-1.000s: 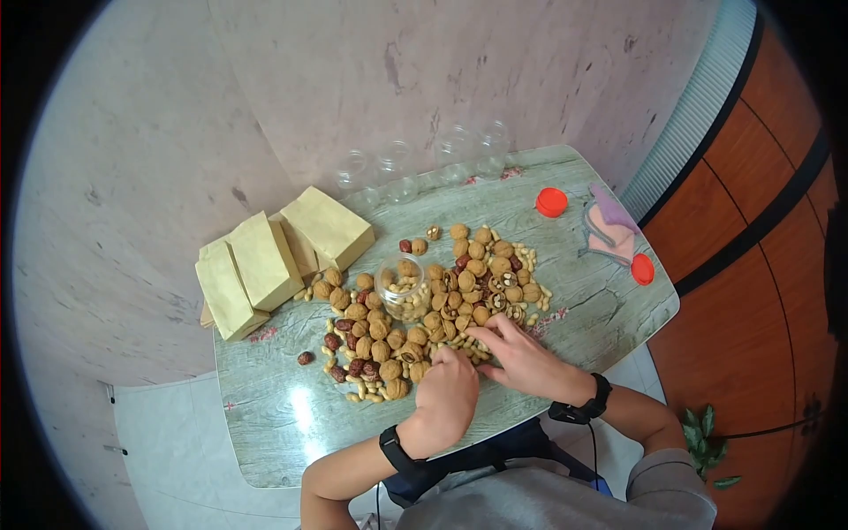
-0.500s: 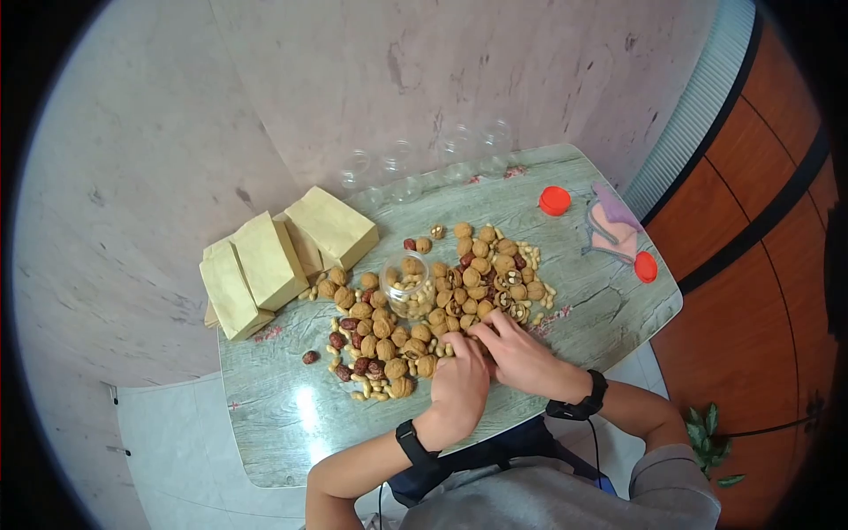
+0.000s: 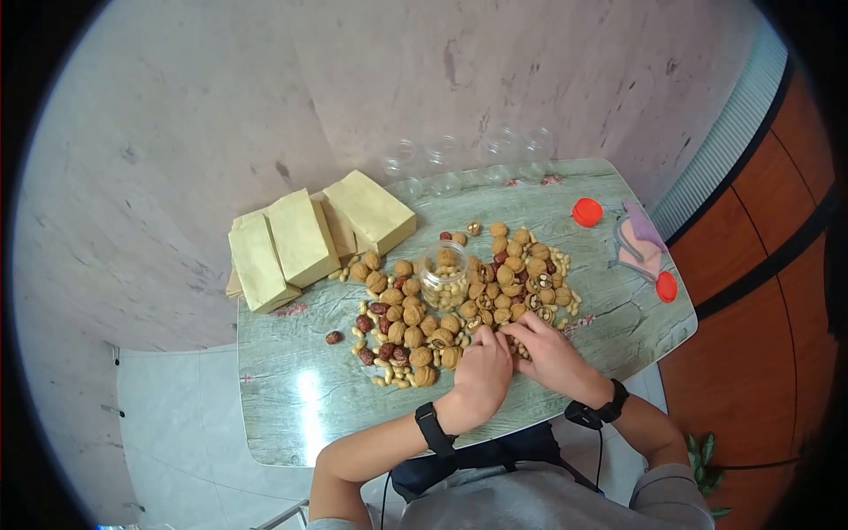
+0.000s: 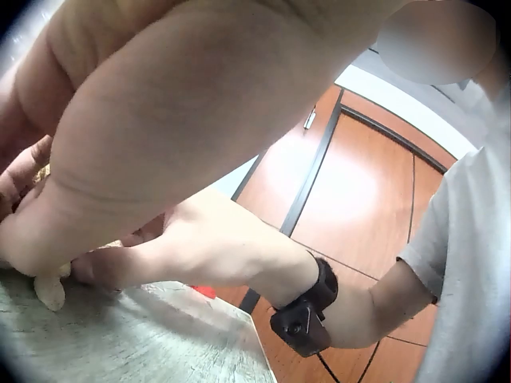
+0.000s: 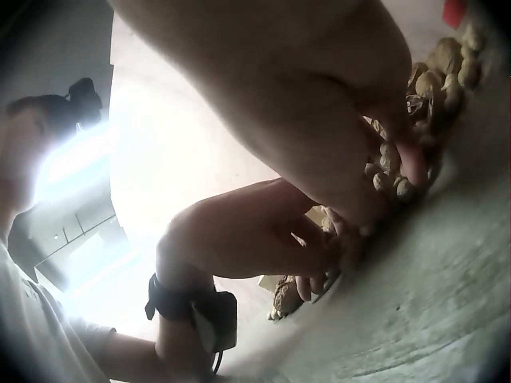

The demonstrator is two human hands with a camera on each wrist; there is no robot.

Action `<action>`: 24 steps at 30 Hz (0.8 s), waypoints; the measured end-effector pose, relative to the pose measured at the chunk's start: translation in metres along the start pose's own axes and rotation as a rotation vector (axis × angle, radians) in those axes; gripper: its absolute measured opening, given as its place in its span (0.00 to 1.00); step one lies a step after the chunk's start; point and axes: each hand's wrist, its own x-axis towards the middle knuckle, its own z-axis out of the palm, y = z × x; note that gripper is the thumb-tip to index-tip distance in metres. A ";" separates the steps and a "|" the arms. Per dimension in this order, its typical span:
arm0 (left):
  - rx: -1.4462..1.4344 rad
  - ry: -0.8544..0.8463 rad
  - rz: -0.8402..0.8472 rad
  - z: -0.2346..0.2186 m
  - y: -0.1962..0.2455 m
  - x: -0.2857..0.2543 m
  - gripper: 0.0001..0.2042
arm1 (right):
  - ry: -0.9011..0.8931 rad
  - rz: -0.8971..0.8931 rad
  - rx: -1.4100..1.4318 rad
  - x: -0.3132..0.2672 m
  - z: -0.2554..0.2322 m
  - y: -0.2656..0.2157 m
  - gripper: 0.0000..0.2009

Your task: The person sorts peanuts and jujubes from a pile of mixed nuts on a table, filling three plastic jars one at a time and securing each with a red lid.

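Observation:
My two hands meet at the near edge of a pile of nuts. The left hand (image 3: 484, 371) has its fingers curled over peanuts; one peanut (image 4: 50, 292) pokes out below its thumb in the left wrist view. Close beside it, the right hand (image 3: 555, 358) reaches down with bent fingers, several peanuts (image 5: 387, 159) around its fingertips in the right wrist view. I cannot tell whether these fingers grip one. Walnuts (image 3: 413, 336) and dark red dates (image 3: 387, 352) lie mixed in the pile. Amid it stands an uncapped clear jar (image 3: 444, 287) partly filled with peanuts.
Filled tan paper bags (image 3: 302, 238) stand at the back left. Several clear jars (image 3: 446, 168) line the wall edge. Two red lids (image 3: 586, 212) and a pink-purple cloth (image 3: 639, 250) lie at the right. A single date (image 3: 334, 337) sits apart at the left.
The left hand has moved up and right, closer against the right hand, among the peanuts. The head view has shifted, so the table appears farther right. The jar stays in place.

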 end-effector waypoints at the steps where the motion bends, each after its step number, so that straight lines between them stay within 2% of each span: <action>1: 0.018 -0.027 0.053 0.002 -0.003 0.001 0.15 | 0.014 -0.002 0.014 0.000 -0.001 -0.001 0.22; 2: 0.035 -0.053 0.107 0.003 -0.005 0.001 0.15 | 0.014 -0.003 0.014 0.000 -0.003 -0.001 0.22; 6: -0.041 -0.043 0.094 -0.012 -0.012 -0.002 0.15 | 0.029 0.033 0.020 -0.003 -0.005 0.003 0.19; 8: -0.061 -0.054 0.192 -0.037 -0.020 -0.005 0.15 | 0.038 0.051 0.003 -0.004 -0.006 0.008 0.17; 9: -0.060 -0.055 0.194 -0.035 -0.022 -0.005 0.15 | 0.026 0.059 0.026 -0.004 -0.007 0.010 0.15; 11: -0.263 -0.011 0.046 -0.037 -0.028 -0.005 0.13 | 0.016 0.068 0.051 -0.004 -0.008 0.011 0.14; 15: -0.415 0.013 0.014 -0.087 -0.059 -0.012 0.12 | 0.052 0.033 0.056 -0.005 -0.010 0.011 0.12; 17: -0.503 0.269 -0.108 -0.098 -0.074 -0.011 0.12 | 0.066 0.020 0.059 -0.003 -0.012 0.011 0.11; 18: -0.501 0.267 -0.108 -0.099 -0.081 -0.008 0.12 | 0.056 0.056 0.097 0.000 -0.017 0.008 0.09; 20: -0.533 0.491 -0.164 -0.094 -0.096 0.002 0.14 | 0.045 0.093 0.134 0.007 -0.025 0.003 0.08; 22: -0.577 0.522 -0.181 -0.086 -0.105 0.012 0.15 | 0.080 0.115 0.193 0.019 -0.030 -0.003 0.06; 24: -0.531 0.460 -0.222 -0.081 -0.113 0.016 0.18 | 0.117 0.062 0.152 0.034 -0.040 -0.011 0.06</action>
